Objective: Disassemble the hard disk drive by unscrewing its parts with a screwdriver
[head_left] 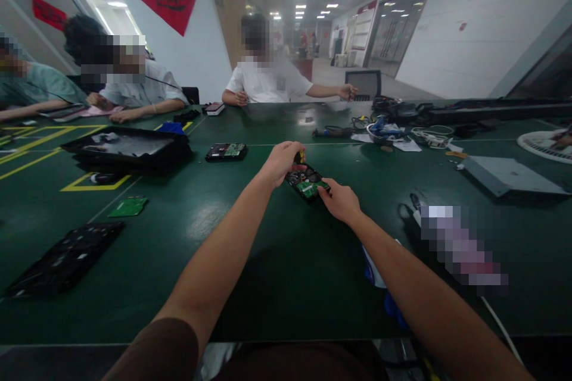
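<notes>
Circuit-board device (307, 184) over the counter (286, 274), its right edge pinched by the fingers of the right hand (343, 199) while those of the left hand (280, 164) grip a yellow-and-black tool (301, 156), could twist or slip if the tool presses off-centre.

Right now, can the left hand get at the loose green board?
Probably not yet: the left hand holds a tool, though nothing seems to block its way to the loose board.
</notes>
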### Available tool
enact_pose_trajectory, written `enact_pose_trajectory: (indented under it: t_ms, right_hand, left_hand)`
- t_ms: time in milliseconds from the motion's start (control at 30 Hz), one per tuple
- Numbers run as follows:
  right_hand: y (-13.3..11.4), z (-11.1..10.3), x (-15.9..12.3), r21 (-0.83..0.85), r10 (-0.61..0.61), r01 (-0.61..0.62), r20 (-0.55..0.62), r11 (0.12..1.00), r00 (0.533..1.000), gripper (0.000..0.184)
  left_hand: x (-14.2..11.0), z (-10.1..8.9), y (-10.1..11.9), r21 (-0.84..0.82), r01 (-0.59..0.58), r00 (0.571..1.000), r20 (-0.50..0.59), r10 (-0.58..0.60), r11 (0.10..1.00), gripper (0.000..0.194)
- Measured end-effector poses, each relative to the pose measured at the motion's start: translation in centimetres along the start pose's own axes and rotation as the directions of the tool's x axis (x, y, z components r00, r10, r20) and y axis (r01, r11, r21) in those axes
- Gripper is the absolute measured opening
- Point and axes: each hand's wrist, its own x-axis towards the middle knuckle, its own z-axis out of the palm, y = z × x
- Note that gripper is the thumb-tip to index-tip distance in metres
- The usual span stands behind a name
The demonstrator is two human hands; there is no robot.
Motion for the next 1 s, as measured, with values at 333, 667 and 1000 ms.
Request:
enact_pose_trajectory:
  t_ms: [333, 667, 1000]
  right_hand:
    - [-0.03, 0.12, -0.06, -0.026, 0.016, -0.016, -0.005, 1.0, 1.0, 0.05]
    - [-0.33, -0.23, -0.16, 0.004, 0.034, -0.034, 0.016, 0.999, 0.999, 0.053]
    - [-0.37, -0.32, -0.29, 0.015, 0.023, -0.023, 0.004, 1.0, 1.0, 0.051]
  left_hand:
    - [-0.16, 0.08, -0.15, -0.056, -0.015, 1.0, 0.004, 0.015, 0.998, 0.013]
    - [-0.49, 0.55, 0.22, 0.024, -0.064, 0.998, -0.01, 0.064, 0.998, 0.013]
    - [-0.65, 0.59, 0.61, 0.026, -0.044, 0.998, -0.037, 0.045, 0.999, 0.013]
